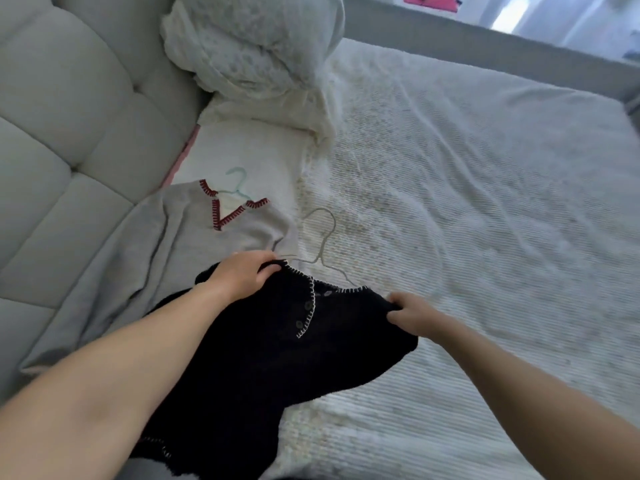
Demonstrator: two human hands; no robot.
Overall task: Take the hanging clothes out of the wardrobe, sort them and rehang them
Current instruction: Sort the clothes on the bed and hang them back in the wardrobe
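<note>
Nearest to me, my left hand (pixel 242 275) grips one shoulder of the black knitted cardigan with white blanket-stitch edging and dark buttons (pixel 277 341), fingers curled over the neckline, while my right hand (pixel 410 315) pinches the other shoulder in a bunch. The cardigan lies across the white ribbed bedspread (pixel 485 202), with its lower part trailing toward me under my left forearm. The thin pale wire hanger (pixel 323 244) sits just beyond the collar, hook pointing away, its arms seemingly running into the neck opening, though I cannot tell how far in they reach.

I judge the step to be laying this piece down for sorting. To do it well I would pull both shoulders evenly apart so the knit lies flat, keep the hanger centred, and avoid snagging the stitching on the wire.

Further off, to the left, the grey knitted top with red blanket-stitch V-neck (pixel 214 230) lies on the bed on a pale green hanger (pixel 237 187), partly touching the cardigan's left shoulder. Beyond that are the rumpled white pillow (pixel 249 53) and the padded grey headboard (pixel 69 98)
</note>
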